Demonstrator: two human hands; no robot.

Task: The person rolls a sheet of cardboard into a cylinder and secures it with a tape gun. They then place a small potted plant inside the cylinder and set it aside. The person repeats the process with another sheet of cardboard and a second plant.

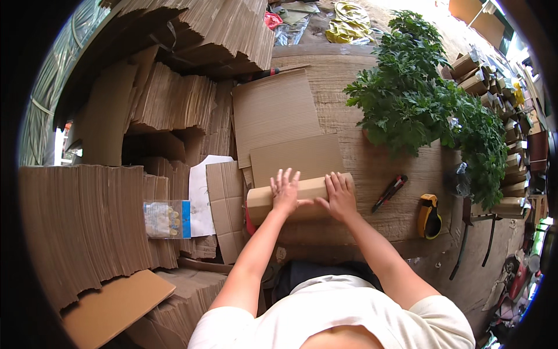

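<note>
A rolled tube of brown cardboard lies crosswise on the wooden table in front of me. My left hand rests on its left half with fingers spread out. On the right end lies my right hand, fingers stretched over the top and thumb pointing toward the left one. Both palms touch the roll without wrapping round it. A flat cardboard piece lies just beyond it, overlapping a larger corrugated sheet. Something red shows by the roll's left end, mostly hidden.
A utility knife and a yellow-and-black tool lie right on the table. Leafy green plants stand far right. Tall cardboard stacks crowd the left, with a clear packet against them. Several rolled cardboard pieces are piled far right.
</note>
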